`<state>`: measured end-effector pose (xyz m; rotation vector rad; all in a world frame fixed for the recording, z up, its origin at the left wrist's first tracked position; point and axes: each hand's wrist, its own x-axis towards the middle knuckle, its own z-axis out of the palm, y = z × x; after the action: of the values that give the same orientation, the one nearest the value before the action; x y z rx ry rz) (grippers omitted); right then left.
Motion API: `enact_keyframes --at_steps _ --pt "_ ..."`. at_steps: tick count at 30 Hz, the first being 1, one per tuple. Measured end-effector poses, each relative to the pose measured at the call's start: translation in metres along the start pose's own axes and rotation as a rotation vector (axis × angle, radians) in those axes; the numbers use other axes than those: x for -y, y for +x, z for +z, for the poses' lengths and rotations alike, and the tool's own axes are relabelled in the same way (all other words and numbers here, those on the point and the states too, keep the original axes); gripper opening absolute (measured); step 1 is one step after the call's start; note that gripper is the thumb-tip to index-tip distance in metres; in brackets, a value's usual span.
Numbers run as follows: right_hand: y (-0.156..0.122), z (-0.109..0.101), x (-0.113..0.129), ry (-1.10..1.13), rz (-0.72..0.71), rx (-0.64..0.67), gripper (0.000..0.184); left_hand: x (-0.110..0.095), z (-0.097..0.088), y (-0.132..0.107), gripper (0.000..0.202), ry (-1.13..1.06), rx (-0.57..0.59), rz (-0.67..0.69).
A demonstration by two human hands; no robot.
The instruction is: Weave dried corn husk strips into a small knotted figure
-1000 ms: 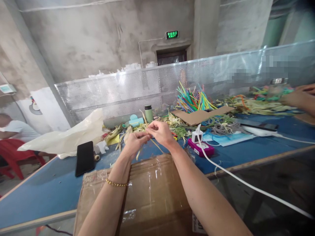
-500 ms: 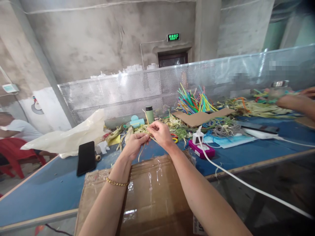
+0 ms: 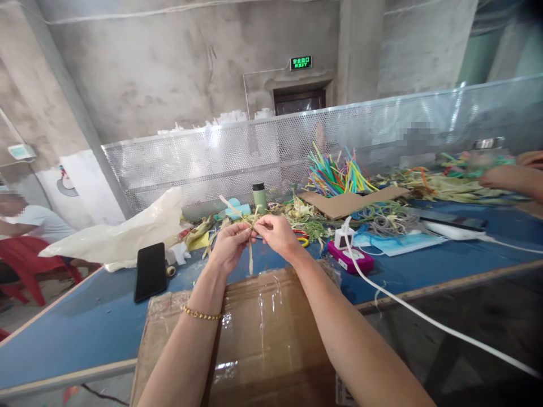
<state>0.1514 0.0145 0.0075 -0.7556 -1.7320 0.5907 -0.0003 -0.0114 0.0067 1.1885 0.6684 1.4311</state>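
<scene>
Pale plant-like strips (image 3: 250,261) sit pinched between the fingers of the left hand (image 3: 229,246) and right hand (image 3: 279,234) in the head view I monitor remotely, both drawn close, presumably to steady the join. The fingertips hide that join. Below the fingers lies a cardboard box (image 3: 271,333); whether forearms rest on it, I cannot tell. Far right of the fingers, a co-worker's arm (image 3: 526,181) is cut off.
</scene>
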Motion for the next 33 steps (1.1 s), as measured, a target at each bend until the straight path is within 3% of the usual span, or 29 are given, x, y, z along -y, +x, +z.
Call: enact_keyframes --at_steps 6,12,24,29,33 --pt "0.0000 -0.0025 -0.0004 0.239 0.105 0.053 0.011 -0.0001 0.0000 -0.0009 0.019 -0.031 -0.021 0.004" --pt "0.0007 -0.0017 0.0011 0.298 0.114 0.057 0.011 0.0005 -0.0010 0.0000 0.014 -0.043 -0.031 -0.001" --pt "0.0010 0.0048 -0.0029 0.121 0.070 0.021 0.008 0.0006 0.0003 -0.0004 0.019 -0.065 0.011 0.027" --pt "0.0015 0.0040 -0.0020 0.023 0.055 -0.010 0.009 0.0025 0.0026 -0.0003 0.019 0.085 -0.014 0.127" --pt "0.0009 0.0020 0.0009 0.118 0.101 0.017 0.016 0.0049 0.0014 0.0005 0.020 0.201 -0.039 0.156"
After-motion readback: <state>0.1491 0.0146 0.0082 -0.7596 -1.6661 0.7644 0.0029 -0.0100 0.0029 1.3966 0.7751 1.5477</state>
